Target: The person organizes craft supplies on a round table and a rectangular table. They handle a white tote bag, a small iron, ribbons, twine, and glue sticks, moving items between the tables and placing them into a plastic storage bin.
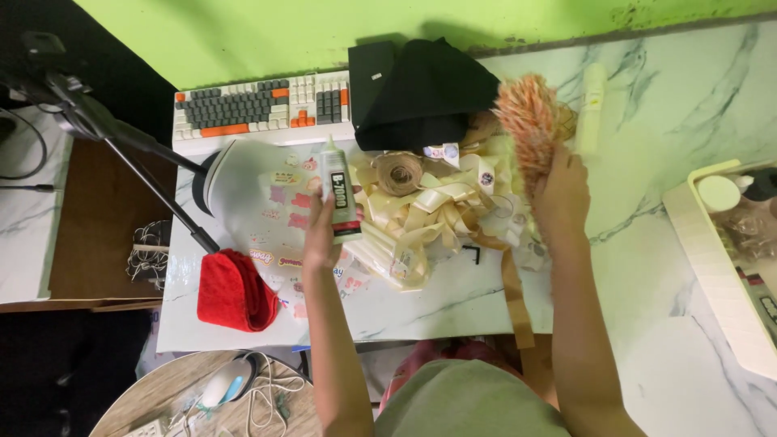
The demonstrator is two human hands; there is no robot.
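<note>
Marble tabletop (688, 105), glue tube (338, 188) mid-table

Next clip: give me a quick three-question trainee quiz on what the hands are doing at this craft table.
1. True or false: the left hand holds a glue tube.
2. What does the right hand hold? A) scissors B) a fuzzy orange-and-cream bundle C) the keyboard
3. What colour is the folded cloth at the table's left edge?

Key: 1 true; 2 B; 3 red.
</note>
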